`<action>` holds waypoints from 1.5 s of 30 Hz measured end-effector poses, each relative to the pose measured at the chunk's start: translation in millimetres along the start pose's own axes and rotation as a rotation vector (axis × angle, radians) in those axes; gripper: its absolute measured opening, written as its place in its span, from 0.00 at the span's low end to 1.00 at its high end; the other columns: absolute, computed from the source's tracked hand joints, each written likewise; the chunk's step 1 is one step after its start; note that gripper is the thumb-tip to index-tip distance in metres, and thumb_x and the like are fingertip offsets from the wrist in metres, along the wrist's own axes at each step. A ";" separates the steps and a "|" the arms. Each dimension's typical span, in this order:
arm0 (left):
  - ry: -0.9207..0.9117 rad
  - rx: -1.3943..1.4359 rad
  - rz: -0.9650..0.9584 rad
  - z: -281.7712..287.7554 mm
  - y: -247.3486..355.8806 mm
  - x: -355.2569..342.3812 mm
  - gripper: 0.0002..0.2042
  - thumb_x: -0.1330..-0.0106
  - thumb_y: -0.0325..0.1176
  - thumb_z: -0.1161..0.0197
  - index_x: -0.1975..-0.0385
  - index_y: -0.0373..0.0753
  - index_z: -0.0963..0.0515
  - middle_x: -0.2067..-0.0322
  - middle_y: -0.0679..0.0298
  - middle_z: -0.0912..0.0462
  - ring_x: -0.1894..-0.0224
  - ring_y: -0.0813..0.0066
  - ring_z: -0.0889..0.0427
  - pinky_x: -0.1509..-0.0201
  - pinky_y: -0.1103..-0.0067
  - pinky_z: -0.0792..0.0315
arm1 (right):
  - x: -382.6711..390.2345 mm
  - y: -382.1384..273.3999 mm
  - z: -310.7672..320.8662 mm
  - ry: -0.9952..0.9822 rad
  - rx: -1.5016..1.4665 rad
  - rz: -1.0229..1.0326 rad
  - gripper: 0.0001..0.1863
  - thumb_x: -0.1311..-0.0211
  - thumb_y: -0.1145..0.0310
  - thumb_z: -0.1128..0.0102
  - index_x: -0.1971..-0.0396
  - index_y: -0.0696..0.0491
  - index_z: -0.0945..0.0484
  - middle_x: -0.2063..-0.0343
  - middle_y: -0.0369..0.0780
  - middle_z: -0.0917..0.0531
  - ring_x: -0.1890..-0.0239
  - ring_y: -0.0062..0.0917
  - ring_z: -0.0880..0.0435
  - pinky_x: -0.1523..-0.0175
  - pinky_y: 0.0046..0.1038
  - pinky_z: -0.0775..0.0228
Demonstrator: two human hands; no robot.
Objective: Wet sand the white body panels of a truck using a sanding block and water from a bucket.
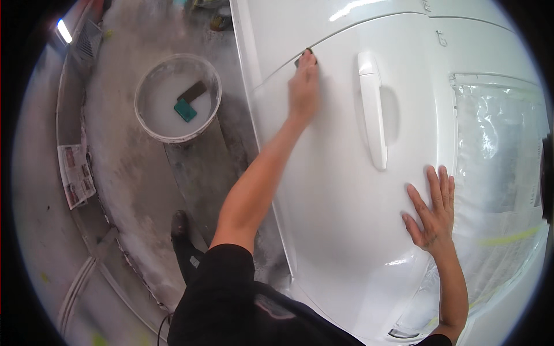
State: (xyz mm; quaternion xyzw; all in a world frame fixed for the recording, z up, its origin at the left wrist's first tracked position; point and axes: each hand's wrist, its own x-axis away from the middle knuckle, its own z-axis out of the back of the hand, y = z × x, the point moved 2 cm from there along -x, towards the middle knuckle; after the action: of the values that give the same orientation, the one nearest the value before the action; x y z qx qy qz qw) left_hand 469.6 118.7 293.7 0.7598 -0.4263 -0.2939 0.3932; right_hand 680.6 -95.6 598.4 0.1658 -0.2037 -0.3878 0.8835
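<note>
Left hand [304, 86] gripping, right hand [431, 214] splayed flat

1. Grey concrete floor [124, 167], dusty, streaked with whitish residue.
2. White bucket [178, 97] standing on floor.
3. Newspaper sheet [75, 175] lying flat at left.
4. Bright lamp [63, 30], upper left.

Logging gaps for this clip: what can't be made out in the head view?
- Dark pad under the left hand: mostly covered by the fingers, so its shape and kind are unclear.
- Car window behind the plastic sheet: masked.
- Two blocks in the white bucket: too small to identify.
- Car door: cut off by the picture's round rim.
- Right hand: lies flat; palm side hidden.
</note>
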 end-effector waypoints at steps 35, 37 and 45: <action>0.023 -0.064 0.527 100.2 -136.5 32.4 0.26 0.13 0.40 0.56 0.26 0.27 0.31 0.22 0.47 0.33 0.18 0.57 0.38 0.14 0.71 0.48 | 2.4 -4.4 -8.0 -0.004 0.039 0.002 0.32 0.40 0.60 0.29 0.32 0.46 0.18 0.21 0.59 0.37 0.17 0.63 0.46 0.18 0.66 0.59; 0.075 -0.266 0.213 102.7 -167.7 58.2 0.29 0.12 0.44 0.60 0.21 0.29 0.39 0.22 0.39 0.38 0.17 0.51 0.41 0.13 0.67 0.50 | -5.4 -7.7 -17.5 -0.016 0.017 0.007 0.32 0.40 0.60 0.29 0.33 0.46 0.18 0.21 0.59 0.37 0.18 0.63 0.46 0.18 0.67 0.59; 0.138 -0.085 -0.239 47.6 -92.5 5.1 0.23 0.14 0.38 0.50 0.27 0.33 0.28 0.25 0.46 0.29 0.19 0.47 0.38 0.14 0.61 0.47 | -0.5 -3.6 -13.9 0.007 0.098 0.034 0.30 0.37 0.56 0.33 0.35 0.51 0.17 0.23 0.64 0.37 0.19 0.69 0.45 0.19 0.69 0.57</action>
State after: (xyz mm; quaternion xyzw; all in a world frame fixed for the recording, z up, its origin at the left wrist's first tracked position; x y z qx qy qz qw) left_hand 473.2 127.9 190.0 0.8062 -0.2922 -0.3034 0.4154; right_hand 684.8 -95.6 584.6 0.2065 -0.2223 -0.3616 0.8816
